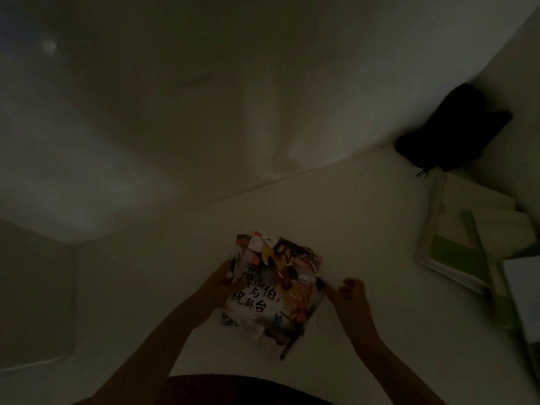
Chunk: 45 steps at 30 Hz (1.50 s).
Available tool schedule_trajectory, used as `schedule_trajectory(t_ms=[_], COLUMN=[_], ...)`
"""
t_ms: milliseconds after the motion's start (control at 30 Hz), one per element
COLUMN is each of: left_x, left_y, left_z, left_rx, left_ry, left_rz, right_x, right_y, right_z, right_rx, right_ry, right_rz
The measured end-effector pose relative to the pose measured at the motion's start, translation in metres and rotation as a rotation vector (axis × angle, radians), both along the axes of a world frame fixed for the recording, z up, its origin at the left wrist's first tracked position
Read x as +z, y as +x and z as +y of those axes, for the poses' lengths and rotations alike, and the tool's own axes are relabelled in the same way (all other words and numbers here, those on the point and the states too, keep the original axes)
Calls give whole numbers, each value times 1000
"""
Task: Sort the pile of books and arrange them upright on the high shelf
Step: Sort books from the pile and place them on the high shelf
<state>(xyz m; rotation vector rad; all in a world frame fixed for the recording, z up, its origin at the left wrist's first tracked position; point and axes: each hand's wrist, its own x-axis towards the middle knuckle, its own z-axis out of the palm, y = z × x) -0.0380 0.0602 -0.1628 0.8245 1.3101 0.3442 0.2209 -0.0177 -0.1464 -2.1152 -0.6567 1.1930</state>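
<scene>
We hold the illustrated book (273,290) between both hands over the pale surface (365,223), near centre. Our left hand (223,283) grips its left edge, fingers closed on the cover. Our right hand (349,293) touches its right edge with fingers curled; whether it clamps the book, we cannot tell. A stack of books (467,238) lies at right. A black bag (453,130) sits far right.

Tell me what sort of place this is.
Probably a dim room at home, though little shows. A pale flat surface meets plain walls in a corner, a picture book lies between both hands, more books are piled at right, and a black bag sits in the corner.
</scene>
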Motion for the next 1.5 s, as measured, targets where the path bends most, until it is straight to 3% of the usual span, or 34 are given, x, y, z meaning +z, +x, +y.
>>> schedule_trajectory(t_ms=[67, 133, 267, 367, 433, 600, 800, 967, 1033, 1133, 1333, 1500], left_x=[7, 15, 28, 31, 29, 21, 18, 0, -7, -3, 32, 57], left_y=[7, 17, 44, 62, 67, 86, 104, 113, 107, 110, 139, 184], left_z=[-5, -5, 2, 13, 15, 6, -1, -3, -5, -16, -30, -54], left_rx=[38, 30, -85, -96, -135, -20, -79, -98, -207, -270, -274, -224], left_ry=[60, 123, 385, 506, 529, 538, 592, 398, 326, 244, 368, 396], left_rz=[-123, -206, -123, -41, -22, -110, -57, 159, 177, 20, -101, -170], right_x=[2, 5, 14, 16, 8, 0, 7, -11, -18, -20, 8, 31], right_y=[-4, -5, 6, 15, 19, 7, 7, 8, 12, 22, 50, 109], right_z=[-2, 3, 17, 16, 10, 6, 2, -10, -16, -32, -51, -72], right_rx=[-84, -44, 89, 168, 203, 114, -21, -82, -138, -231, -259, -142], right_ry=[-99, -11, 426, 492, 537, 576, 496, 277, 201, 150, 259, 232], right_rz=[310, 461, 248, -57, -133, -53, 11, 71, 122, 167, 203, -16])
